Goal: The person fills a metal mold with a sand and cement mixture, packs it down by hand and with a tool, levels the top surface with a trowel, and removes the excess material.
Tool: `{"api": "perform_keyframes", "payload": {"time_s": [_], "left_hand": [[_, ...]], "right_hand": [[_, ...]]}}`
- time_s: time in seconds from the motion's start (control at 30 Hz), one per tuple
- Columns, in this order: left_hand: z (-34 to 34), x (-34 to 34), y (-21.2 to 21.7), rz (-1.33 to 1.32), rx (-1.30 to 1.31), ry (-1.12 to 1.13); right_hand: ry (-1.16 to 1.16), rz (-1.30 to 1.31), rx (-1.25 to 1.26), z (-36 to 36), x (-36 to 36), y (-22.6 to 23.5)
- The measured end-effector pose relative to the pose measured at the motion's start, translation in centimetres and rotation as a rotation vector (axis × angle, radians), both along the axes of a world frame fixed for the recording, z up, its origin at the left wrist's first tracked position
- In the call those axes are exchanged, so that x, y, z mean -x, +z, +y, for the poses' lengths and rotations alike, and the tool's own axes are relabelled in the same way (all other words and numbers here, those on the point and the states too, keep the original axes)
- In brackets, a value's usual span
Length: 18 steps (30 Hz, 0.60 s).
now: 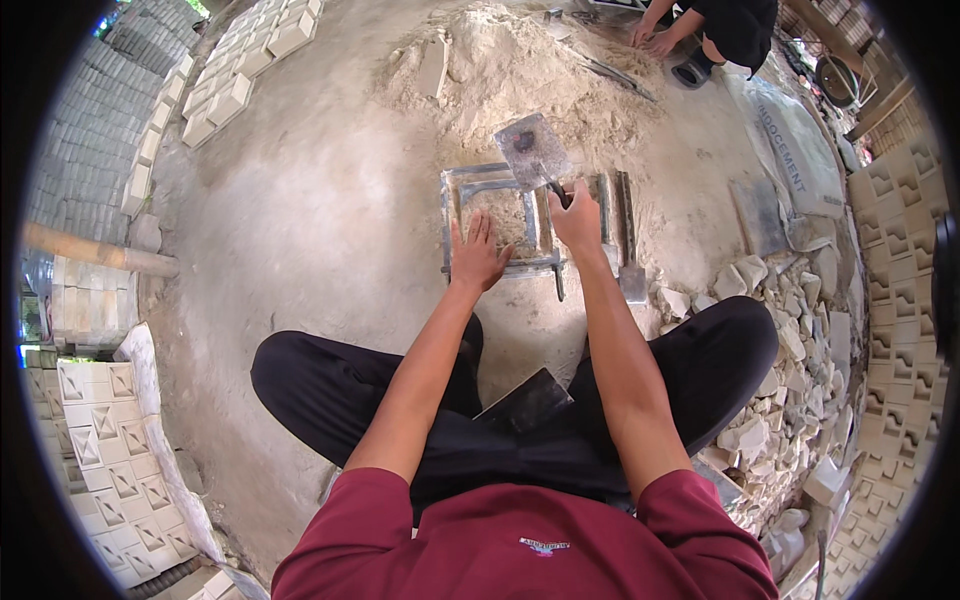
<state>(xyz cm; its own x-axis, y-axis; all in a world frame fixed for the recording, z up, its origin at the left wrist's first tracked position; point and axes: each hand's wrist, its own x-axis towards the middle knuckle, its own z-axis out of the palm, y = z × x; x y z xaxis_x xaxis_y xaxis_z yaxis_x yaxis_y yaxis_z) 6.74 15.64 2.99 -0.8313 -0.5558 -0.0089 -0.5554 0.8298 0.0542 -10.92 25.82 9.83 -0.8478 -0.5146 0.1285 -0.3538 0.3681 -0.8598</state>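
I sit on the ground with a metal mould frame (478, 178) in front of me, its compartment partly filled with sandy mix (497, 212). My left hand (477, 255) rests flat on the near left edge of the mould, fingers spread. My right hand (577, 218) grips the handle of a flat square metal scoop (531, 148), whose blade is raised above the mould's far edge. A heap of sandy mix (520, 70) lies just beyond the mould.
A trowel (630, 270) lies right of the mould, a dark metal plate (525, 402) on my lap. Broken white pieces (790, 360) pile up at right, moulded blocks (905, 260) are stacked right and at lower left (105, 440). Another person (715, 30) crouches at the far side beside a cement bag (790, 140).
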Motion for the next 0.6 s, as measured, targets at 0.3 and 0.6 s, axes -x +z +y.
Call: {"api": "perform_keyframes", "payload": {"time_s": [0.3, 0.6], "left_hand": [[0.8, 4.6, -0.1, 0.015, -0.074, -0.025], [-0.9, 5.8, 0.0, -0.022, -0.082, -0.032]], "right_hand": [[-0.036, -0.005, -0.035, 2.0, 0.9, -1.3], [-0.030, 0.008, -0.012, 1.1, 1.3, -1.4]]}}
